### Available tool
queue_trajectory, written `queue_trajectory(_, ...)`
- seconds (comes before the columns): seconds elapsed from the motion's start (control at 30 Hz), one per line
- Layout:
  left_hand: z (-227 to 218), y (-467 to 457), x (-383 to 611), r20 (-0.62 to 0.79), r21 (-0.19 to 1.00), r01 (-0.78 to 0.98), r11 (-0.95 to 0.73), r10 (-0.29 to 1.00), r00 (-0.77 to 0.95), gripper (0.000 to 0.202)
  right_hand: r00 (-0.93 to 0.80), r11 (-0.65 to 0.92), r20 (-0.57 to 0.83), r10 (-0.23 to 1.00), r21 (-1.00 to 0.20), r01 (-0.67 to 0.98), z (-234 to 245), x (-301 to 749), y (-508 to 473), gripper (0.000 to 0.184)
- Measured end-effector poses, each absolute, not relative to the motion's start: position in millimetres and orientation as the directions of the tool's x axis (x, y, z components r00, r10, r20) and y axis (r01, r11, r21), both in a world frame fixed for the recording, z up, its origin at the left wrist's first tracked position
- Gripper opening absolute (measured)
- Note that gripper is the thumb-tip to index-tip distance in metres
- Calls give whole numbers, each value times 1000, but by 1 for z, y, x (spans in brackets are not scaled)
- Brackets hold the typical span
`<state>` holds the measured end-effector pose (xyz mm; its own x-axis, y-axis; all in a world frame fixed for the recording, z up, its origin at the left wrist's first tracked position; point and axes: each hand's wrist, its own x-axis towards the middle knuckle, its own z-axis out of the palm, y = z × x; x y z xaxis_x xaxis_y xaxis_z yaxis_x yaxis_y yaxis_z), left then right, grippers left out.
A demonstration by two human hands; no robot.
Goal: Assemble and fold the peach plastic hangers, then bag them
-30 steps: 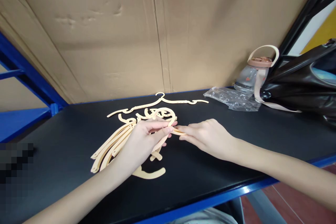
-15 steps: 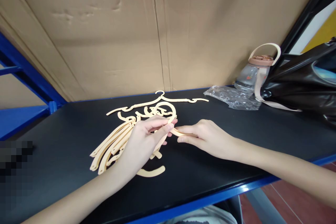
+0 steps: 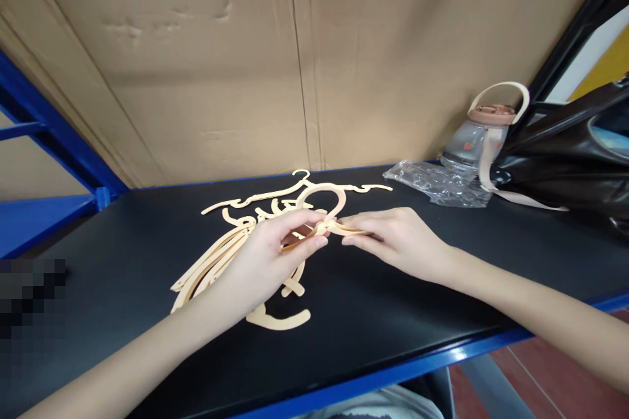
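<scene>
Between my two hands is a cream plastic clothes hanger (image 3: 325, 228), held above the table with its round hook pointing up and away. My left hand (image 3: 282, 236) is closed on the hanger's left arm, close to the joint below the hook. On the other side my right hand (image 3: 393, 233) pinches the right arm. Left of my hands lies a fan of loose hanger arms (image 3: 211, 258), partly covered by my left forearm. Several loose hooks (image 3: 265, 211) lie behind my left hand. One curved hanger piece (image 3: 282, 322) rests nearer the front edge.
An assembled hanger (image 3: 275, 195) lies at the back of the black table (image 3: 393, 314), before a cardboard wall (image 3: 196, 78). Crumpled clear plastic (image 3: 437, 183), a strapped water bottle (image 3: 472, 137) and a black bag (image 3: 555, 150) sit at the right. A blue frame (image 3: 59, 137) stands left.
The left arm of the hanger has swung outward, so both arms now spread from the joint. My left hand has shifted its grip onto that arm, and the hook has moved slightly right.
</scene>
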<state>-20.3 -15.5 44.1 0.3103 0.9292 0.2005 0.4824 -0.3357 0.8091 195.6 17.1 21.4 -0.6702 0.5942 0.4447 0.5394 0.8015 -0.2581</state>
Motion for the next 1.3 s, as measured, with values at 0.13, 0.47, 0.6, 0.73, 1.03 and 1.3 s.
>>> queue_trajectory(0.13,41,-16,-23,337,686,528,-501,861,380,21,-673,785,408,617,-263,561,23,195,17,24)
queue_trajectory(0.47,35,-10,-44,468,-203,721,-663,581,666,32,-611,752,459,645,-241,613,29,206,23,23)
queue_trajectory(0.6,38,-7,-45,531,-166,811,-562,642,553,23,-541,759,568,620,-260,597,32,206,20,25)
queue_trajectory(0.73,46,-4,-44,482,27,903,-429,797,364,21,-420,733,639,645,-362,575,35,205,18,19)
queue_trajectory(1.03,41,-7,-37,207,660,631,-408,906,369,35,-286,476,448,847,-879,32,30,201,25,18)
queue_trajectory(1.3,44,-19,-21,49,928,331,-169,938,343,33,-293,372,374,880,-926,-64,29,194,20,17)
